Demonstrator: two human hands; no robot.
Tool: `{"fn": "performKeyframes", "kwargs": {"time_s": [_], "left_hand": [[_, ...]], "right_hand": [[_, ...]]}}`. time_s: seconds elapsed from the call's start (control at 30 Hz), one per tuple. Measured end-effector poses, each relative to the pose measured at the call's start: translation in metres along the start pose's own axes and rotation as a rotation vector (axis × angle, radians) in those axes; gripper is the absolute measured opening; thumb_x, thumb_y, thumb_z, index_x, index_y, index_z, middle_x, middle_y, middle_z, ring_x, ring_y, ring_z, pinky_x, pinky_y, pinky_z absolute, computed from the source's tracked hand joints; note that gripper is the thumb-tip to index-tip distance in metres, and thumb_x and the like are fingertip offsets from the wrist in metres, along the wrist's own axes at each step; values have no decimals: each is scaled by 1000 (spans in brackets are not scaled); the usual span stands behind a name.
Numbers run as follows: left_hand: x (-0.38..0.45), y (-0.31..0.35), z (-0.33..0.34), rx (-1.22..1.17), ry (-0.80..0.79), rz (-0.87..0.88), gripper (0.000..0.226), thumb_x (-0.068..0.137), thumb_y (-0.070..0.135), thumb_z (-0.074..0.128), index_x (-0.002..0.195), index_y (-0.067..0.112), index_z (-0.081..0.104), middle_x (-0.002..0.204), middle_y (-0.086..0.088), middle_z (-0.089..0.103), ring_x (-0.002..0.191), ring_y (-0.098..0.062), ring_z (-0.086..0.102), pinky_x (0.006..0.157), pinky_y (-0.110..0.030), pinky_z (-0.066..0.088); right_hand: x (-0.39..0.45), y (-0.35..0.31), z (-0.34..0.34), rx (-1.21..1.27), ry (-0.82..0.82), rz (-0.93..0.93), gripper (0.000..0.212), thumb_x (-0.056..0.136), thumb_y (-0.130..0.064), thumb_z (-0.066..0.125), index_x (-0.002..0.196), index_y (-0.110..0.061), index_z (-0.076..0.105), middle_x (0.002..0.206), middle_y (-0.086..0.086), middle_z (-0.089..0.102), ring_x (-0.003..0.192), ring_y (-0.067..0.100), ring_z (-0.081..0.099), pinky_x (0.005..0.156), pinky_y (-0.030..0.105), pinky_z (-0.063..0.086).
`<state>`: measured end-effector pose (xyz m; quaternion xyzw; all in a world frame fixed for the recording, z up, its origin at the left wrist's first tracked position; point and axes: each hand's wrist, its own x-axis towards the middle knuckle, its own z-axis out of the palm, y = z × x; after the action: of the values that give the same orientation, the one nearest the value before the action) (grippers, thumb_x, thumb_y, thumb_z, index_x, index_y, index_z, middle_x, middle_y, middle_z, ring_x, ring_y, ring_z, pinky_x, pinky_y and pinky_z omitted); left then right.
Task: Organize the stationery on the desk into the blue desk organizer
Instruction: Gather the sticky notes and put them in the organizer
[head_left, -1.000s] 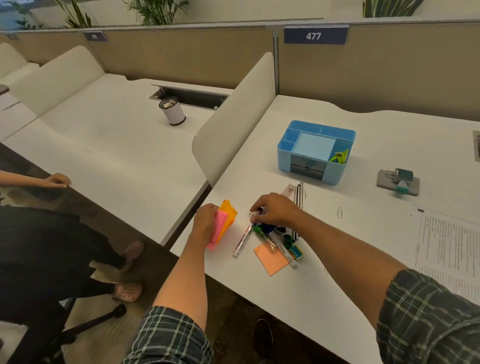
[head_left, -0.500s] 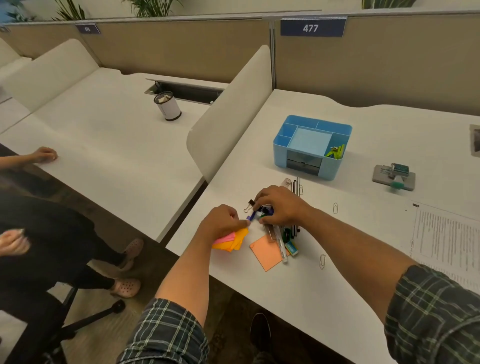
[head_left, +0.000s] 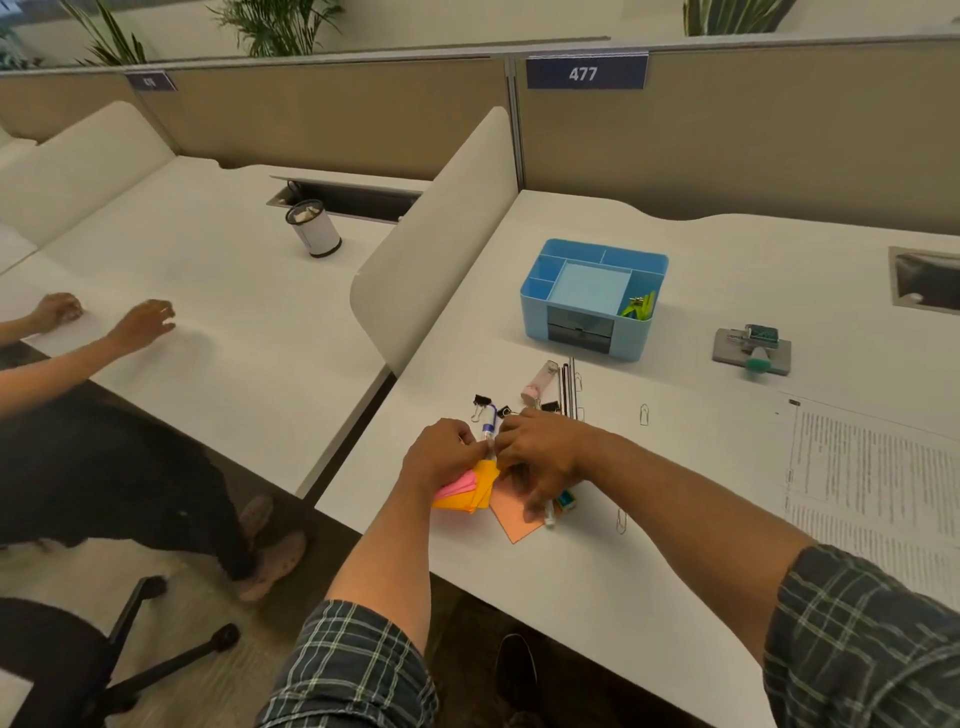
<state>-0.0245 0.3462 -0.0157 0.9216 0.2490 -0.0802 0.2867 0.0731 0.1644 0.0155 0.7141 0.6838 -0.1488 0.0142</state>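
Orange and pink notes (head_left: 470, 488) fanned in left hand (head_left: 441, 457), fingers curled round them at bench (head_left: 675, 519) front edge. Right hand (head_left: 540, 452) curled over pens (head_left: 548, 514), touching a blue-capped pen (head_left: 488, 428); what it grips, cannot tell. Loose orange note (head_left: 511, 517) under it. Binder clips (head_left: 480, 402) just beyond. Organizer (head_left: 592, 296) well behind, green clips (head_left: 639, 306) in right compartment.

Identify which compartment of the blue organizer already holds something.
The front right compartment of the blue organizer: yellow-green clips sit in it; the others look empty.
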Motion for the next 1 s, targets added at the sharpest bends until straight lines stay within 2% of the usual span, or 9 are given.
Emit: {"fn": "performKeyframes", "kwargs": {"time_s": [0.1, 0.27, 0.4, 0.53, 0.63, 0.73, 0.83, 0.93, 1.0], "left_hand": [[1, -2, 3, -3, 18, 1, 40, 82, 54, 69, 75, 15, 67, 75, 0, 63, 76, -20, 61, 67, -36, 49], [0, -4, 3, -14, 16, 1, 37, 85, 52, 68, 79, 16, 69, 79, 2, 65, 80, -19, 62, 72, -36, 51], [-2, -6, 3, -22, 3, -2, 35, 83, 53, 68, 77, 19, 69, 78, 3, 65, 79, -17, 62, 71, -36, 52], [-2, -6, 4, -50, 2, -13, 42, 83, 55, 69, 74, 14, 67, 76, 1, 64, 76, -19, 62, 68, -35, 49], [-2, 0, 2, -70, -13, -25, 47, 86, 55, 67, 75, 10, 66, 74, -3, 62, 71, -17, 57, 63, -31, 42], [-4, 5, -2, -109, -18, -22, 50, 90, 54, 64, 64, 11, 58, 63, -3, 54, 62, -16, 49, 57, -30, 35], [-7, 10, -6, -142, -21, -15, 55, 93, 49, 63, 53, 18, 40, 53, 1, 37, 55, -16, 38, 54, -31, 26], [-7, 14, -8, -158, -22, -6, 60, 94, 48, 61, 53, 19, 30, 52, 1, 26, 53, -16, 30, 55, -32, 22], [-7, 16, -8, -205, -28, -27, 59, 94, 51, 59, 54, 20, 28, 54, -1, 24, 53, -17, 28, 58, -32, 22]], "right_hand": [[0, -2, -3, -23, -20, 15, 65, 71, -69, 73, 119, -26, 67, 124, -6, 58, 115, 17, 43, 86, 28, 28], [11, -7, -6, -52, -102, 91, 75, 66, -66, 79, 126, -26, 57, 127, -1, 56, 121, 21, 41, 102, 38, 34], [9, -9, -9, 74, -91, 184, 40, 75, -46, 79, 107, -30, 60, 116, 1, 58, 115, 24, 44, 96, 40, 38], [-3, -12, -14, 134, -30, 191, 39, 86, -22, 71, 122, -30, 59, 116, 0, 61, 114, 21, 47, 108, 41, 29], [-8, -10, -15, 167, -12, 218, 40, 87, -19, 69, 124, -31, 62, 121, -1, 62, 123, 20, 44, 119, 44, 18], [-15, -7, -18, 223, 24, 216, 40, 88, -19, 68, 126, -33, 64, 118, -4, 64, 121, 16, 43, 112, 37, 21], [-21, -3, -20, 273, 69, 229, 35, 86, -20, 69, 119, -31, 71, 112, -6, 68, 110, 14, 48, 95, 29, 31], [-28, 3, -21, 421, 75, 298, 26, 86, -23, 74, 111, -26, 74, 107, -5, 71, 93, 9, 59, 80, 25, 45], [-34, 7, -24, 535, 85, 330, 21, 87, -26, 74, 107, -22, 75, 102, -6, 71, 86, 6, 60, 71, 19, 44]]}}
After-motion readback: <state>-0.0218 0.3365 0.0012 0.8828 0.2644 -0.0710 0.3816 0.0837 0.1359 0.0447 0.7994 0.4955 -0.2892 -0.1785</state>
